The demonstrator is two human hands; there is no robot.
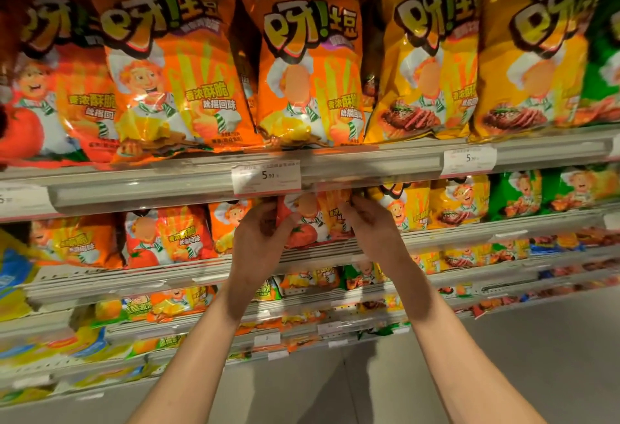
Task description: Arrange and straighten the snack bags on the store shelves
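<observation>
both hands reach up to the second shelf from the top: the left hand (pixel 260 239) grips the left edge of a red tomato snack bag (pixel 310 222), fingers curled round it, and the right hand (pixel 370 225) pinches the same bag's right edge, thumb and fingers closed on the foil. the bag stands upright at the front of that shelf, its top tucked behind the shelf rail (pixel 167 188) above, just under a white price tag (pixel 266 177) reading 5.90. to its left on the same shelf stand an orange bag (pixel 226 229) touching it, then another tomato bag (pixel 167 235) and a further orange bag (pixel 73 242); to its right come yellow steak bags (pixel 459 202) and green bags (pixel 516 193). whether the held bag rests on the shelf or is lifted slightly off it is hard to tell, since the hands cover its lower corners. on the top shelf large bags stand in a row, orange ones (pixel 308 71) in the middle, yellow ones (pixel 432 61) to the right, a second price tag (pixel 469 158) below those. lower shelves (pixel 302 326) hold smaller, blurred packets, and grey floor (pixel 553 339) shows at the lower right.
</observation>
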